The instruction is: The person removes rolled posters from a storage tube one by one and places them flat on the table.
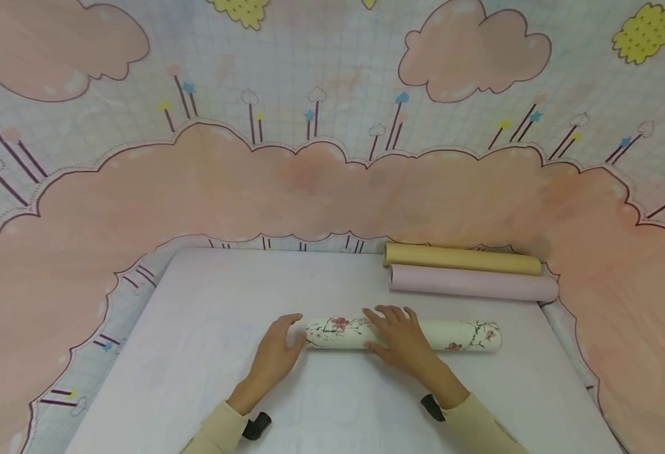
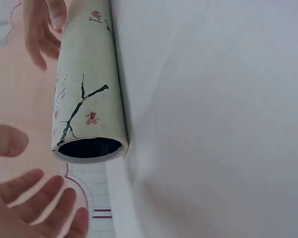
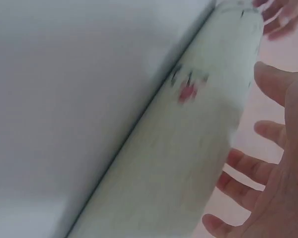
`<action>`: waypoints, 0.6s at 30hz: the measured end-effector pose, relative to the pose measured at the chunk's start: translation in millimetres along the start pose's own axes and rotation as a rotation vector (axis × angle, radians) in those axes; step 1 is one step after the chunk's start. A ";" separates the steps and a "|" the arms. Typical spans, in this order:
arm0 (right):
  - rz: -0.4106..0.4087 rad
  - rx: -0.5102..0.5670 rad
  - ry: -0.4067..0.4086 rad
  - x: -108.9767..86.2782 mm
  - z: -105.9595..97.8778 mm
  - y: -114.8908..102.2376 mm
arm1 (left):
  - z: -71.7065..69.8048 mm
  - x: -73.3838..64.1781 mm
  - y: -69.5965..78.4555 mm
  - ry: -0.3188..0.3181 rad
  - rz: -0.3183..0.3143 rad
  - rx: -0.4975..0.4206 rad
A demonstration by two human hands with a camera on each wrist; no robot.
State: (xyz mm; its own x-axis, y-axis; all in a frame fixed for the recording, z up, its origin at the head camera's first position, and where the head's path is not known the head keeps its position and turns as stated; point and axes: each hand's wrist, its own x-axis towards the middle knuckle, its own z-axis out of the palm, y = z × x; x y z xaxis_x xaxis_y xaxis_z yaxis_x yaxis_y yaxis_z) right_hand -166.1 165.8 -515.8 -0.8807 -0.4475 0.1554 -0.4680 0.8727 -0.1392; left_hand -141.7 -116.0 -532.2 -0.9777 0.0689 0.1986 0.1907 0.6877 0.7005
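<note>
A pale roll (image 1: 462, 335), printed with red blossoms and dark branches like wallpaper, lies crosswise on the white table. Its hollow, dark end faces the camera in the left wrist view, where the roll (image 2: 89, 94) runs away upward. Beside that left end is my left hand (image 1: 275, 350), thumb and fingers spread apart. In its wrist view the left hand (image 2: 37, 208) has nothing in its grasp. Over the roll's middle is my right hand (image 1: 400, 337), with fingers spread. The right wrist view shows the right hand (image 3: 283, 163) along the roll's side, fingers loosely extended.
Behind, at the table's far right, a yellow roll (image 1: 462, 258) and a pale pink roll (image 1: 474, 283) lie side by side. The white table (image 1: 196, 353) ends at a patterned cloth (image 1: 309, 189) with clouds. Black straps sit at both wrists.
</note>
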 end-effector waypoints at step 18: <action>-0.042 -0.070 -0.053 28.8 31.4 -25.0 | 7.4 3.3 -8.7 -0.148 -0.219 -0.305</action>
State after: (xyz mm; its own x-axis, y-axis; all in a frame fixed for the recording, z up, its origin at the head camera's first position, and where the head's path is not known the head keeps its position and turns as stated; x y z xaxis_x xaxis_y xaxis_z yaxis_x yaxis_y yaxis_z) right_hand -182.1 124.9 -538.5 -0.8640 -0.4919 0.1070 -0.4997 0.8638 -0.0645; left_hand -147.3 -116.5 -542.7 -0.9960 0.0626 -0.0633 -0.0281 0.4532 0.8910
